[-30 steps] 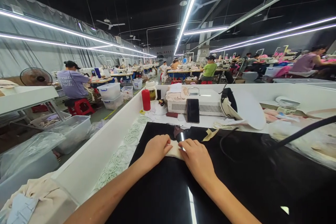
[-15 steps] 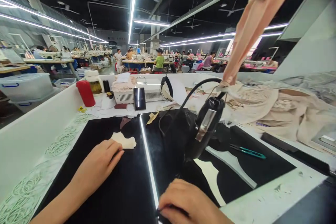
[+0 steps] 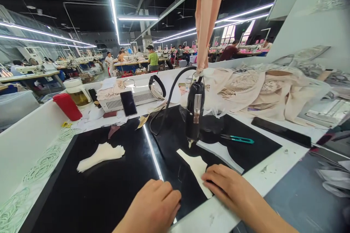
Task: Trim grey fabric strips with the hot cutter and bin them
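My right hand point(image 3: 231, 187) is closed at the lower right edge of a cream fabric piece point(image 3: 195, 167), fingertips touching it. My left hand point(image 3: 154, 204) rests curled near the front of the black board point(image 3: 104, 193); whatever it holds, if anything, is hidden under the fingers. Left of it on the board lies a stack of cream fabric pieces point(image 3: 101, 156). A black glue gun point(image 3: 195, 113) hangs nozzle down from a peach cloth strip point(image 3: 205, 25), above the board. Behind my right hand are a pale grey shaped piece point(image 3: 220, 153) and teal thread snips point(image 3: 237, 138).
Coiled pale green cords point(image 3: 41, 167) line the left side. Toward the back stand a phone point(image 3: 128, 103), a white vented box point(image 3: 142, 99), a red container point(image 3: 67, 106) and a jug point(image 3: 78, 93). Beige fabric point(image 3: 246, 87) is heaped at right. People sit at sewing tables beyond.
My left hand has come off the cream stack and moved toward the front. My right hand has moved to the cream piece. The view has turned right, and the glue gun now hangs upright.
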`<state>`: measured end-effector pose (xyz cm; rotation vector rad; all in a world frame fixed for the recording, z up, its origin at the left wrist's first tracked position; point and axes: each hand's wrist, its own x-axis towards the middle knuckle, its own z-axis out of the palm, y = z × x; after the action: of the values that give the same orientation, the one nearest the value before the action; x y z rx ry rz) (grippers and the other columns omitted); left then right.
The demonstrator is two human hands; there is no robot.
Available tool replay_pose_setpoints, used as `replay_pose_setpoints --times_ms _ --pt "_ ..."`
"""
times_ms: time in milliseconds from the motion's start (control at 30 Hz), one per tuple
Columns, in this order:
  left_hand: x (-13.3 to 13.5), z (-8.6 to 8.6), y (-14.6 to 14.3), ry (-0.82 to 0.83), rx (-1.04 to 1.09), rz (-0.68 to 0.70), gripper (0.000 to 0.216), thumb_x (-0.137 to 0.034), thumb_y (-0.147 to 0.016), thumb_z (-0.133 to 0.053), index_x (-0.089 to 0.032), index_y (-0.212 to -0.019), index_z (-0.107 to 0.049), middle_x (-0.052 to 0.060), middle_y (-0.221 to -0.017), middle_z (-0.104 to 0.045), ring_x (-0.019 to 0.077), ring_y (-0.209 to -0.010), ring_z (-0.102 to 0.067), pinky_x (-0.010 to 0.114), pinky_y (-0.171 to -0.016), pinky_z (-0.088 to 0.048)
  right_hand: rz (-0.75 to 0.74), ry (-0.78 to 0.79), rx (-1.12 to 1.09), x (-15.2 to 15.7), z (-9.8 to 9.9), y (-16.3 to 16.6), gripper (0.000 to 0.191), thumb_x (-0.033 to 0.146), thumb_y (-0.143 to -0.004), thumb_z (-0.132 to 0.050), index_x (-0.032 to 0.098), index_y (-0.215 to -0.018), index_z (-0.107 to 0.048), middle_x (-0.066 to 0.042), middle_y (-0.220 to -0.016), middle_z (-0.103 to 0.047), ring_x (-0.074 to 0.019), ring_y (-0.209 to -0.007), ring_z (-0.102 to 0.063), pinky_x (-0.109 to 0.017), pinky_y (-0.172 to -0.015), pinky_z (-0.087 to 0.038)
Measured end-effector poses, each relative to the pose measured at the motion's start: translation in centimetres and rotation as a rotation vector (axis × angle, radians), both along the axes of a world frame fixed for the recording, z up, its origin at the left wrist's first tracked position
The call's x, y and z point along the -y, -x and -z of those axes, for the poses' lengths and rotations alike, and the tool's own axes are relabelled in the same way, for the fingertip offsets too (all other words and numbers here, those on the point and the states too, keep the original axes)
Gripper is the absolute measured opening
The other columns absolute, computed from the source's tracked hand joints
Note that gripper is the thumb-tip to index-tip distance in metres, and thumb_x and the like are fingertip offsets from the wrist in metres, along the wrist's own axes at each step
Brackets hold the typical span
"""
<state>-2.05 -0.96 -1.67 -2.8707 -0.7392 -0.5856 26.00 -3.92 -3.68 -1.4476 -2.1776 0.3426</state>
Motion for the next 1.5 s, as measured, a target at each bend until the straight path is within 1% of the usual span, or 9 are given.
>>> replay_pose_setpoints --times_ms 100,233,400,500,733,1000,1133,1367,1500 --pt "0.0 0.7 -1.9 -0.026 0.043 0.014 0.008 -0.018 -0.099 -0.051 -0.021 -0.096 -0.058 -0.002 -0.076 -0.061 0.0177 -0.064 -0.056 0.033 -0.058 -0.039 -0.012 -0.020 -0.015 -0.1 0.4 0.4 0.031 0.030 -0.108 -0.041 0.024 -0.101 -0.070 -0.007 -0.098 -0.067 -0.0243 -0.089 -0.065 -0.042 -0.083 -0.053" --pt "0.1 0.9 -3.5 -0.042 0.076 -0.005 0.009 -0.022 -0.100 -0.052 -0.021 -0.105 -0.059 -0.002 -0.078 -0.063 0.0177 -0.064 -0.058 0.033 -0.057 -0.040 -0.007 -0.004 -0.064 -0.1 -0.1 0.5 0.033 0.028 -0.108 -0.039 0.024 -0.096 -0.070 -0.007 -0.096 -0.066 -0.0229 -0.087 -0.064 -0.040 -0.081 -0.054" --pt "0.3 1.2 -4.3 -0.018 0.048 -0.059 0.027 -0.028 -0.100 -0.056 -0.017 -0.125 -0.057 0.000 -0.087 -0.068 0.0182 -0.068 -0.062 0.034 -0.058 -0.044 0.011 0.080 -0.142 0.0 -1.1 0.7 0.028 0.029 -0.107 -0.043 0.025 -0.097 -0.070 -0.005 -0.096 -0.067 -0.0221 -0.089 -0.064 -0.038 -0.080 -0.054" --pt "0.3 1.4 -4.5 -0.023 0.013 -0.069 0.036 -0.033 -0.098 -0.062 -0.018 -0.130 -0.056 0.001 -0.089 -0.068 0.0190 -0.069 -0.063 0.034 -0.059 -0.045 0.031 0.141 -0.195 0.0 -1.5 0.8 0.028 0.032 -0.107 -0.045 0.026 -0.097 -0.070 -0.004 -0.095 -0.067 -0.0218 -0.091 -0.064 -0.036 -0.080 -0.053" --pt "0.3 1.7 -4.9 0.007 -0.007 -0.106 0.047 -0.037 -0.089 -0.075 -0.022 -0.131 -0.059 0.001 -0.088 -0.067 0.0183 -0.068 -0.061 0.032 -0.060 -0.041 0.068 0.241 -0.290 -0.1 -2.2 0.7 0.029 0.034 -0.105 -0.047 0.027 -0.090 -0.071 -0.002 -0.092 -0.067 -0.0198 -0.088 -0.065 -0.032 -0.078 -0.050" --pt "0.3 0.8 -5.2 0.100 -0.147 -0.160 0.040 -0.046 -0.096 -0.066 -0.027 -0.131 -0.062 0.001 -0.090 -0.068 0.0186 -0.075 -0.061 0.030 -0.066 -0.040 0.115 0.296 -0.320 -0.6 -2.2 0.3 0.028 0.038 -0.102 -0.049 0.026 -0.086 -0.068 0.000 -0.090 -0.066 -0.0183 -0.082 -0.062 -0.032 -0.070 -0.044" --pt "0.5 0.5 -5.4 0.104 -0.177 -0.134 0.043 -0.047 -0.096 -0.066 -0.035 -0.136 -0.057 -0.001 -0.086 -0.065 0.0175 -0.072 -0.060 0.030 -0.064 -0.038 0.143 0.303 -0.327 -0.8 -2.1 0.3 0.029 0.041 -0.101 -0.049 0.026 -0.083 -0.067 0.000 -0.088 -0.066 -0.0188 -0.080 -0.060 -0.032 -0.068 -0.042" --pt "0.2 1.5 -5.3 0.041 -0.023 -0.083 0.043 -0.046 -0.091 -0.073 -0.033 -0.130 -0.060 -0.001 -0.084 -0.062 0.0169 -0.067 -0.058 0.031 -0.058 -0.036 0.197 0.299 -0.371 -1.5 -2.3 0.3 0.027 0.046 -0.094 -0.055 0.028 -0.083 -0.071 -0.001 -0.087 -0.069 -0.0218 -0.077 -0.062 -0.033 -0.065 -0.043" --pt "0.1 1.9 -5.2 0.020 0.021 -0.078 0.046 -0.047 -0.088 -0.076 -0.032 -0.128 -0.060 -0.002 -0.083 -0.062 0.0182 -0.069 -0.058 0.033 -0.061 -0.039 0.270 0.282 -0.461 -2.5 -3.0 0.2 0.029 0.051 -0.089 -0.058 0.027 -0.082 -0.071 0.000 -0.066 -0.068 -0.0219 -0.064 -0.061 -0.034 -0.061 -0.045"
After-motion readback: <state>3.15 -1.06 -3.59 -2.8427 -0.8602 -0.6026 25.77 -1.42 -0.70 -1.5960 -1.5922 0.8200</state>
